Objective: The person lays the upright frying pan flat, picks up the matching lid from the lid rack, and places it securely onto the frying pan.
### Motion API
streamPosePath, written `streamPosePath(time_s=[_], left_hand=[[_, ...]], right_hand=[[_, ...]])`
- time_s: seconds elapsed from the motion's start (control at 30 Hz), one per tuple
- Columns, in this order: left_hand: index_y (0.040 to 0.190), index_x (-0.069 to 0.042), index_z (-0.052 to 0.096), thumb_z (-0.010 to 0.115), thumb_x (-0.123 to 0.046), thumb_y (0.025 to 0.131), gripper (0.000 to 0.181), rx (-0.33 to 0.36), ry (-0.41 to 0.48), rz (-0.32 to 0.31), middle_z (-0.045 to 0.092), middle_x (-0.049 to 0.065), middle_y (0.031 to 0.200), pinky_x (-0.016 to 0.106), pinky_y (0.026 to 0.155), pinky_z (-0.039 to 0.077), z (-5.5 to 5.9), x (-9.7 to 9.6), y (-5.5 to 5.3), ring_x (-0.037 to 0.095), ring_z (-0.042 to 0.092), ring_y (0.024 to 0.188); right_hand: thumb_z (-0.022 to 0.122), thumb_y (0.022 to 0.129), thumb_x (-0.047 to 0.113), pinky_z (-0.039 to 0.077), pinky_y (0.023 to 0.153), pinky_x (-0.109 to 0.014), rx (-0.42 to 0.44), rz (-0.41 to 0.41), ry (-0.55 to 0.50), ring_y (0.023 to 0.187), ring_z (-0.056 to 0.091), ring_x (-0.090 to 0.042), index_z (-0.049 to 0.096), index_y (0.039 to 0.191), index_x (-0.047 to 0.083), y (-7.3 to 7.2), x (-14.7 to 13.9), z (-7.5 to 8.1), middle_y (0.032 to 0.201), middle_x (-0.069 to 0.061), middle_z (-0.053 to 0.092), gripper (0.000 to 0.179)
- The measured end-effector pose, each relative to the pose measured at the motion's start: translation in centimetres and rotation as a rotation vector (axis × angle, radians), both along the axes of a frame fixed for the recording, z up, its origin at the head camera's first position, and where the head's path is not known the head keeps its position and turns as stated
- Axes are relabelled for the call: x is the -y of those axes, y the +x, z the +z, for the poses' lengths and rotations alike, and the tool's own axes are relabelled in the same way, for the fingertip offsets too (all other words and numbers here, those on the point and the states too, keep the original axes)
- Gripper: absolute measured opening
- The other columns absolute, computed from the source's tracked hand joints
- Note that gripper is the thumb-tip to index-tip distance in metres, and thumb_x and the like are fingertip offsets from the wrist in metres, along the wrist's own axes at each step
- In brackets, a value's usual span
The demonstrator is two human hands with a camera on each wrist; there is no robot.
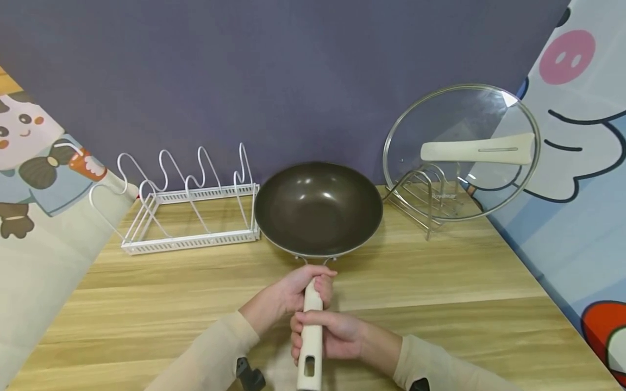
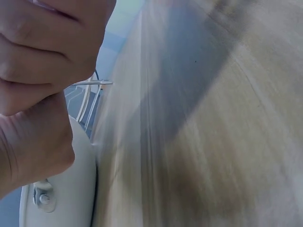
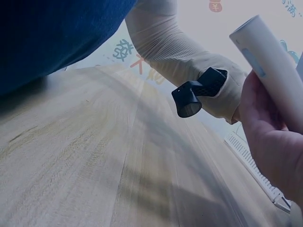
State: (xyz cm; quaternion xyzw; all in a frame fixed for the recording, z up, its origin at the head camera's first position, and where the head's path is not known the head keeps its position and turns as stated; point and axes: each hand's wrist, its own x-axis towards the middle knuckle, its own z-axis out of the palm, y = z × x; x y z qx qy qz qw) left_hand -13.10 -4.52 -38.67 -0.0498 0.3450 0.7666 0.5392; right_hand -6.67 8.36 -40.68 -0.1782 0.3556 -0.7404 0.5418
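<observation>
A wok (image 1: 318, 209) with a dark inside and a long cream handle (image 1: 311, 342) is at the middle, its bowl toward the back. My left hand (image 1: 305, 288) grips the handle close to the bowl. Just behind it, my right hand (image 1: 337, 334) wraps round the same handle, thumb across the top. The handle's end with its hanging slot sticks out toward me. In the left wrist view the wok's pale outer side (image 2: 75, 189) and a rivet show above the wood. The right wrist view shows the handle (image 3: 277, 71) tilted above the table.
Left of the wok stands a white wire rack (image 1: 191, 239) with tall loops. At the right, a glass lid (image 1: 459, 119) with a cream handle leans upright in a metal lid stand (image 1: 429, 212). A dark grey panel (image 1: 293, 81) closes the back of the wooden table (image 1: 440, 288).
</observation>
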Motion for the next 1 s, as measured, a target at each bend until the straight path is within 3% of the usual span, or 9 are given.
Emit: streamPosePath(time_s=[0.3,0.43,0.67,0.83,1.0], left_hand=[[0.059,-0.019,0.052,0.045,-0.019,0.097,0.039,-0.234,-0.267,0.017,0.053,-0.011,0.050,0.014,0.056,0.048,-0.1,0.1,0.0,0.002,0.052,0.048],[0.068,-0.015,0.053,0.049,-0.018,0.096,0.028,-0.270,-0.333,0.032,0.055,-0.009,0.058,0.017,0.061,0.050,0.0,0.2,-0.1,0.005,0.054,0.056],[0.080,-0.012,0.054,0.047,-0.015,0.097,0.018,-0.280,-0.299,0.049,0.057,-0.007,0.069,0.018,0.067,0.050,0.2,0.9,0.1,0.005,0.054,0.065],[0.089,-0.010,0.052,0.044,-0.014,0.098,0.014,-0.307,-0.236,0.090,0.058,-0.003,0.078,0.020,0.074,0.051,0.1,1.5,0.4,0.009,0.055,0.074],[0.103,-0.003,0.050,0.043,-0.014,0.098,0.014,-0.314,-0.202,0.098,0.058,0.001,0.090,0.020,0.081,0.052,0.3,2.1,0.8,0.010,0.057,0.082]], right_hand=[[0.038,0.100,0.050,0.047,0.096,-0.027,-0.057,0.055,-0.014,0.097,0.061,-0.008,0.056,0.098,0.024,-0.3,-1.1,-0.2,0.096,0.010,0.064,0.031],[0.036,0.101,0.047,0.051,0.091,-0.029,-0.107,0.067,0.022,0.103,0.062,-0.009,0.056,0.107,0.023,-0.8,-2.1,-0.2,0.106,0.008,0.065,0.032],[0.040,0.101,0.041,0.056,0.083,-0.027,-0.162,0.056,0.080,0.093,0.068,-0.009,0.054,0.107,0.017,-1.3,-3.3,-0.4,0.101,0.006,0.069,0.029],[0.042,0.101,0.042,0.057,0.083,-0.027,-0.177,0.089,0.118,0.091,0.069,-0.010,0.056,0.106,0.015,-1.7,-4.0,-0.6,0.098,0.005,0.071,0.031],[0.041,0.102,0.037,0.058,0.084,-0.027,-0.192,0.069,0.152,0.090,0.070,-0.011,0.057,0.108,0.012,-2.0,-4.7,-0.7,0.096,0.003,0.072,0.030]])
